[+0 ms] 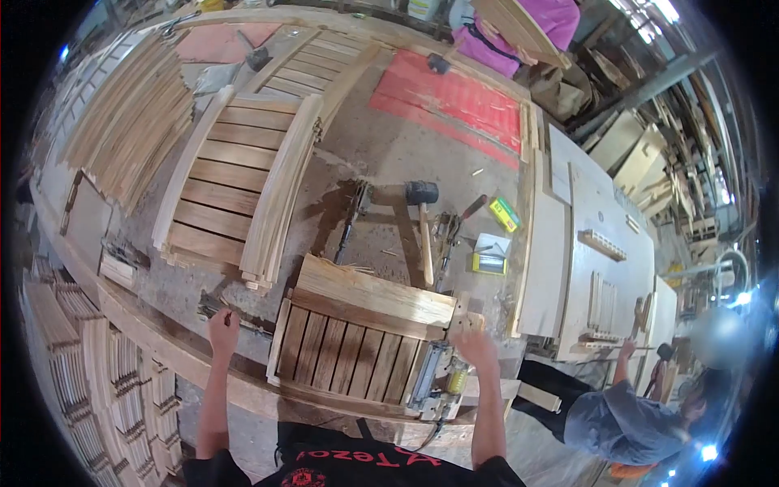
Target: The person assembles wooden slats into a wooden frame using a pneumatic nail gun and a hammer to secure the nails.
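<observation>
My left hand is closed at the left of the bench, by the end of a dark metal clamp bar. Whatever lies between its fingers is too small to make out. In front of me is a slatted wooden panel, with a wider board along its far side. My right hand is over the panel's right end, near a wooden block; its fingers are smeared. Just below that hand lies a silver tool resembling a nail gun. A black-headed mallet rests beyond the board.
A finished-looking slatted panel and stacked wood strips occupy the left. Beyond the mallet are a yellow-green box and a red sheet. One co-worker stands at right; another person holds a board at the far side.
</observation>
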Demonstrator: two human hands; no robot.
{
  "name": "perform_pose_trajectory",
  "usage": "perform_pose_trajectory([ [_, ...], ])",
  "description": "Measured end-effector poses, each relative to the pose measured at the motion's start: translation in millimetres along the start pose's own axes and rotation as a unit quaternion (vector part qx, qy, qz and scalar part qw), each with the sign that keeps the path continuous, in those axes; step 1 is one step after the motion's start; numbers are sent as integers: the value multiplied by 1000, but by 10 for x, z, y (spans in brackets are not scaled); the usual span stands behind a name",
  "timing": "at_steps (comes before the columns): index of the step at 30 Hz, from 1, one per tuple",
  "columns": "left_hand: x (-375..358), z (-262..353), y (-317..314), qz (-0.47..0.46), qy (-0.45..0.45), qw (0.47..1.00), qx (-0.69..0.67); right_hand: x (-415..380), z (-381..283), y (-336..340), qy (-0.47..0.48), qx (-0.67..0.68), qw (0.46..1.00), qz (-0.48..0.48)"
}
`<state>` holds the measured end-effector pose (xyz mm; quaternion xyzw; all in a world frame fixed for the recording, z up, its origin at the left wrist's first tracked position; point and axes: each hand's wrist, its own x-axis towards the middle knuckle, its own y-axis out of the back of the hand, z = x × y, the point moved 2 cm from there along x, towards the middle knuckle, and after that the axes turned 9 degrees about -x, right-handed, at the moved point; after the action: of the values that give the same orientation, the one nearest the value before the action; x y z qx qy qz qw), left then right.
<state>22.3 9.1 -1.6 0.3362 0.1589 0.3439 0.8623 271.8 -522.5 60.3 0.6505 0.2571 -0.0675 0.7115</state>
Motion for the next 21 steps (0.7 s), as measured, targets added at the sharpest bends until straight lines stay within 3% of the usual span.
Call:
perform_pose_trajectory([
  [1,-28,22,-19,-12,12,1000,-4,147,-331,570,-19,11,997,73],
  [2,-55,30,-54,-13,11,1000,-2,445,-512,956,28,55,990,126],
  [3,-61,33,-69,-13,8,1000,1,910,-571,1019,72,-2,962,265],
  [4,-39,30,-45,-10,2,1000,7,1368,-641,1148,131,-75,930,336],
  [6,-48,-65,-90,-27,-14,999,-33,2325,-638,1138,150,-303,847,411],
  [7,-25,-261,-85,-41,-41,998,-19,2843,-491,872,115,-355,867,329],
  [8,-58,-148,-56,-2,-6,1000,16,2843,-566,1028,91,-388,897,192],
  [9,-54,-201,-77,8,30,999,14,3117,-469,900,53,-375,916,132],
  [10,-50,-143,-55,26,52,998,-3,3149,-472,1036,39,-327,944,-8],
  [12,-103,-28,-51,39,71,997,-12,3451,-125,397,33,-286,954,-87],
  [14,-53,-22,-21,16,20,1000,-14,3157,-68,344,20,-203,979,-2],
  [15,-18,21,-28,6,22,999,-34,3125,-74,494,-23,-129,988,-79],
  [16,-43,87,-25,-3,31,998,-55,3177,-11,477,-12,-82,992,-97],
  [18,-62,134,-37,-8,23,998,-58,3087,48,498,25,-66,996,-47],
  [19,-61,134,-45,-5,6,999,-42,2933,-19,512,-24,-13,998,49],
  [20,-43,116,-57,-2,-13,1000,-26,2761,-135,537,-78,6,993,85],
  [21,-51,18,-58,-12,22,1000,-19,2635,-211,484,-130,19,984,120],
])
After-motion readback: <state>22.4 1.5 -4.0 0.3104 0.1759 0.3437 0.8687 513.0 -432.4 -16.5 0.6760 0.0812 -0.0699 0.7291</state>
